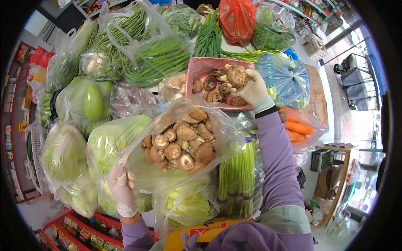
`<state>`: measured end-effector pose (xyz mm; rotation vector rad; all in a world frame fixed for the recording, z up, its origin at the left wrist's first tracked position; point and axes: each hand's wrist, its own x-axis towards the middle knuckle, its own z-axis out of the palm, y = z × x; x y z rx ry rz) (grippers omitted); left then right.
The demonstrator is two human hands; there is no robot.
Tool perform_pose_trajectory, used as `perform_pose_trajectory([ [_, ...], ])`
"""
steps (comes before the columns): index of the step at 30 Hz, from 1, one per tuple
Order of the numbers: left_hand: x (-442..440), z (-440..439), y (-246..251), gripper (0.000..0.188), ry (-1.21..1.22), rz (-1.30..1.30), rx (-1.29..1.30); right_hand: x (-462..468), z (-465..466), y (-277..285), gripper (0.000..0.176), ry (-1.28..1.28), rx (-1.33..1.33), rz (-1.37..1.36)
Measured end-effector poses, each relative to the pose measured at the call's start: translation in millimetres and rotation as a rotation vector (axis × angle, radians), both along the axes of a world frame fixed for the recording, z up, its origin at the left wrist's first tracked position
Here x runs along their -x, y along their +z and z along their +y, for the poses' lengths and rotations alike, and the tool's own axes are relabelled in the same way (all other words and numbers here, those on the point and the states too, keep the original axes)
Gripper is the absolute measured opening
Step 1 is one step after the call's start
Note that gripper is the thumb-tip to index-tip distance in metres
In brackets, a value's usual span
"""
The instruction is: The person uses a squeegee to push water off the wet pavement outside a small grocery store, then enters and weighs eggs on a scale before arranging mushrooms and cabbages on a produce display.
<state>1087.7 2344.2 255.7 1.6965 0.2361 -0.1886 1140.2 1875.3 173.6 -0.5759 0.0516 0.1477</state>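
Note:
My left hand (122, 188), in a thin white glove, grips the edge of a large clear plastic bag (138, 169); what looks like a mushroom stem shows by its fingers. Brown shiitake mushrooms (185, 133) fill the bag's open middle. My right hand (253, 89), gloved too, holds a large shiitake with a cracked cap (237, 76) over the right side of a pink tray (189, 84). Several darker shiitake (211, 83) lie in the tray, which stands just beyond the bag.
Bagged lettuce (188, 204), celery (240, 169), cabbages (64, 153) and carrots (296, 125) crowd around the mushroom bag. Green beans (132, 28), leeks or chives (209, 36) and a red bag (237, 20) lie farther back. Red-edged shelving stands at the left.

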Motion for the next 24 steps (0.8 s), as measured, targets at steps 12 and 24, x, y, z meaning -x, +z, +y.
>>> perform_pose_trajectory([
  [12,3,-5,6,0.033,-0.050,-0.037,-0.029,40,3,18,0.056,-0.168,0.102,-0.046],
  [24,11,5,5,0.032,-0.011,0.031,0.024,78,100,111,0.084,0.199,1.137,-0.144],
])
